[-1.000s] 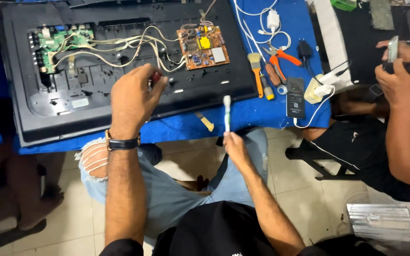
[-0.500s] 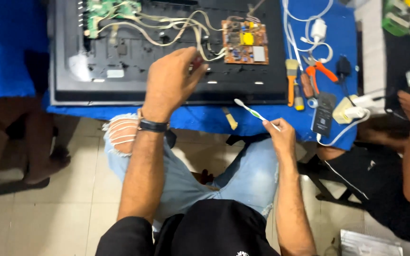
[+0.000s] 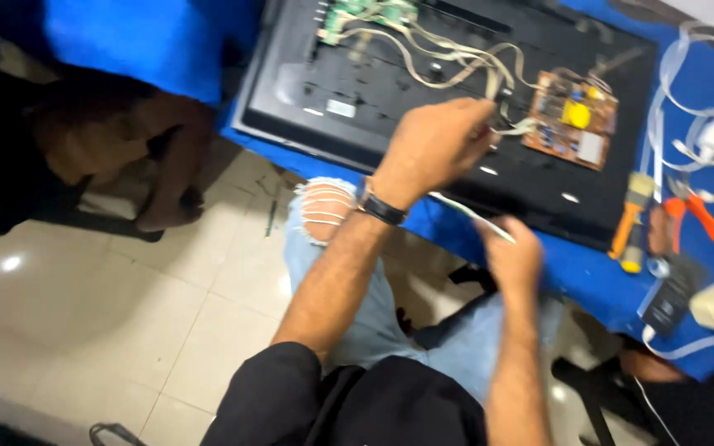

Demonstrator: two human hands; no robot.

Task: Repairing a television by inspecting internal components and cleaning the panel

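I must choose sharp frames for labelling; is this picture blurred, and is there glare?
Head view: motion blur smears the right hand and its thin white strip; the left hand is softer too; a small glare spot lies on the pale tiled floor.

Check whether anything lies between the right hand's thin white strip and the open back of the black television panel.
Partly: the left hand and its wrist, reaching onto the black television panel, cross above the thin white strip held by the right hand.
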